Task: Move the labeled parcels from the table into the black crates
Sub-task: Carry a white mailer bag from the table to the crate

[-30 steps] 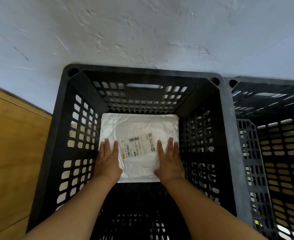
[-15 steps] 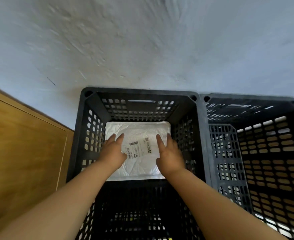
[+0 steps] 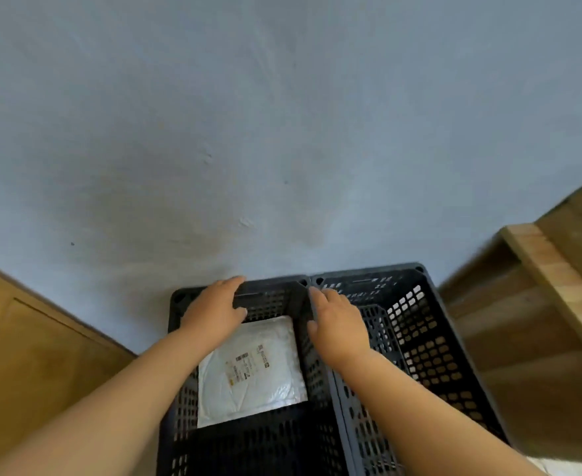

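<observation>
A white padded parcel (image 3: pixel 252 372) with a printed label lies flat on the bottom of the left black crate (image 3: pixel 176 407). Neither hand touches it. My left hand (image 3: pixel 216 309) hovers above the crate's far rim with relaxed fingers, holding nothing. My right hand (image 3: pixel 339 321) is raised over the wall between the two crates, fingers loosely extended and empty. The right black crate (image 3: pixel 454 338) stands directly against the left one; no parcel shows inside it.
A pale blue-grey wall (image 3: pixel 282 132) rises behind the crates. A wooden panel (image 3: pixel 35 365) sits to the left. Wooden shelving or a table frame (image 3: pixel 540 304) stands to the right, close to the right crate.
Both hands have lifted off the parcel and risen toward the crate's far rim. The view has pulled up and back, so the crates look smaller and lower.
</observation>
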Available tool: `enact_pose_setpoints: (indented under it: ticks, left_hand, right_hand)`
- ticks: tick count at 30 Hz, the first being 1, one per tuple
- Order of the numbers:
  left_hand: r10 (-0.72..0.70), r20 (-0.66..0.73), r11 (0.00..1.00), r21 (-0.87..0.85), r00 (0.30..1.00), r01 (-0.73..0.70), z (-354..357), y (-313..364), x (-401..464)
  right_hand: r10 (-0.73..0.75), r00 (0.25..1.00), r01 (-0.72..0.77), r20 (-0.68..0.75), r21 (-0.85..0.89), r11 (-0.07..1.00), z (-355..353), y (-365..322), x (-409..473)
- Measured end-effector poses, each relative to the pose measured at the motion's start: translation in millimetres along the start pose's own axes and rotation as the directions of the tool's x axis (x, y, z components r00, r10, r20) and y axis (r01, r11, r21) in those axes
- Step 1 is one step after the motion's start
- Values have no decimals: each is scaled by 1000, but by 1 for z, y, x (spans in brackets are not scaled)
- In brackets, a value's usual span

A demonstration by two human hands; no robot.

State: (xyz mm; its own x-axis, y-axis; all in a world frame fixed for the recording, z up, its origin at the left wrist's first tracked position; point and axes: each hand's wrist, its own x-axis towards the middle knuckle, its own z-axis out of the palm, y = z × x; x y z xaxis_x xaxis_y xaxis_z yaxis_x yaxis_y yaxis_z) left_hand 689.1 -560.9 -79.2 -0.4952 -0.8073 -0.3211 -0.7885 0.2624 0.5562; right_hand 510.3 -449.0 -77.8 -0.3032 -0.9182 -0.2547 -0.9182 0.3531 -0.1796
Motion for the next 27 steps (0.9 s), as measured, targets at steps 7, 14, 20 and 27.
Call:
enact_pose_setpoints:
  ticks: [7,14,20,27]
  left_hand:
    - [122,21,989,-84,992,-120,-31,113,-47]
    - [251,60,959,-154,966,-239,-18,211,-92]
    - [350,80,933,-118,933,-340,24,302,-138]
    - [426,136,904,-102,895,-415,112,416,-203]
  right_hand:
    - [105,989,-102,-104,35,994,-96,34,-77]
    - [247,956,-239,-159,66,969,-151,91,-161]
    - [333,916,-319,-223,100,943,-180,166,-248]
    - [439,856,-407,-274,166,898,-199,286,-363]
